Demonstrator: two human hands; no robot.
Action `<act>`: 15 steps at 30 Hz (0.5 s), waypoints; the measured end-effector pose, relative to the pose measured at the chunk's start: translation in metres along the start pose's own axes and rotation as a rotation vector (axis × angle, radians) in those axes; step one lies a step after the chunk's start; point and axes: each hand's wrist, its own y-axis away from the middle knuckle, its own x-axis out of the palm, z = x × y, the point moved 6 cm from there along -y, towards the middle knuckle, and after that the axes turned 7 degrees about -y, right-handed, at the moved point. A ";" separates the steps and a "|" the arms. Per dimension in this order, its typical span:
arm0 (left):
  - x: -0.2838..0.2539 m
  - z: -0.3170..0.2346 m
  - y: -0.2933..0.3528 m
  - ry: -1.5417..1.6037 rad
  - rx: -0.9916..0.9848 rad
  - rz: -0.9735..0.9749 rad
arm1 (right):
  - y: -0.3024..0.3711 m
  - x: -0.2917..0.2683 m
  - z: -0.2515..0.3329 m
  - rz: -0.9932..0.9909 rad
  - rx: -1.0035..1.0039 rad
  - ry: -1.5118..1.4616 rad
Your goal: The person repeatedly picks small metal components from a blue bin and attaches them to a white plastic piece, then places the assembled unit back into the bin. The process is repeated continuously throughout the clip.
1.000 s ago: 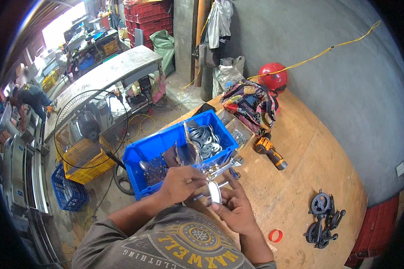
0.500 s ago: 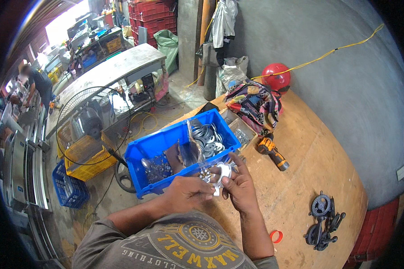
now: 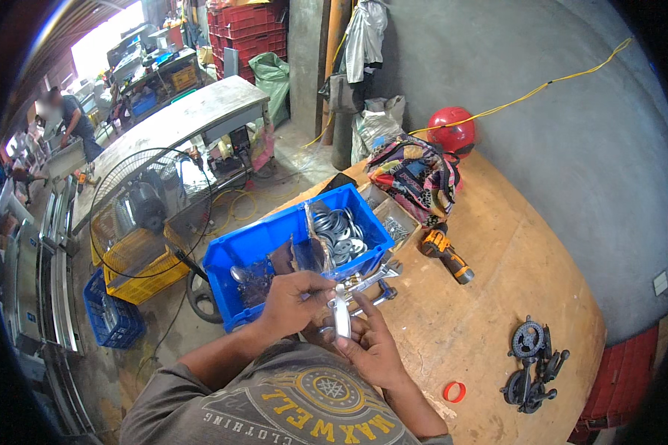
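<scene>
A white ring-shaped part (image 3: 342, 317) is held up edge-on in front of my shirt. My left hand (image 3: 288, 302) pinches near its upper end with thumb and forefinger. Curled around its lower right side is my right hand (image 3: 377, 350), with the thumb at its lower edge. Just beyond stands a blue bin (image 3: 234, 248), split by a brown divider. Grey metal rings (image 3: 339, 236) lie in its right part, small dark hardware (image 3: 252, 282) in its left. Metal wrenches (image 3: 387, 273) rest beside the bin, partly behind my hands.
An orange-black cordless drill (image 3: 447, 254) lies right of a small screw tray (image 3: 399, 222). Patterned cloth (image 3: 416, 174) and a red helmet (image 3: 453, 132) sit farther back. A red ring (image 3: 454, 391) and black handwheel parts (image 3: 528, 363) lie at right. A fan (image 3: 152, 208) stands left.
The white ring has turned from showing its opening to edge-on and moved slightly left and down. My left hand has risen to its top; the right has shifted down, uncovering the wrenches.
</scene>
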 end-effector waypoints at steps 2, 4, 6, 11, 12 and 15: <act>0.005 -0.007 0.003 -0.118 0.074 0.048 | 0.001 0.000 0.011 0.014 -0.070 0.057; 0.007 -0.017 0.004 -0.153 0.182 0.041 | 0.003 -0.004 0.020 0.003 -0.061 0.063; 0.008 -0.020 0.005 -0.186 0.198 0.065 | 0.005 -0.009 0.026 -0.026 0.012 0.031; 0.013 -0.025 0.008 -0.267 0.193 0.253 | -0.005 -0.014 0.041 -0.015 -0.053 -0.025; 0.015 -0.024 0.010 -0.289 0.170 0.300 | -0.009 -0.016 0.042 -0.043 -0.075 -0.037; 0.016 -0.028 0.013 -0.160 0.188 0.304 | -0.019 -0.025 0.041 -0.100 -0.096 -0.074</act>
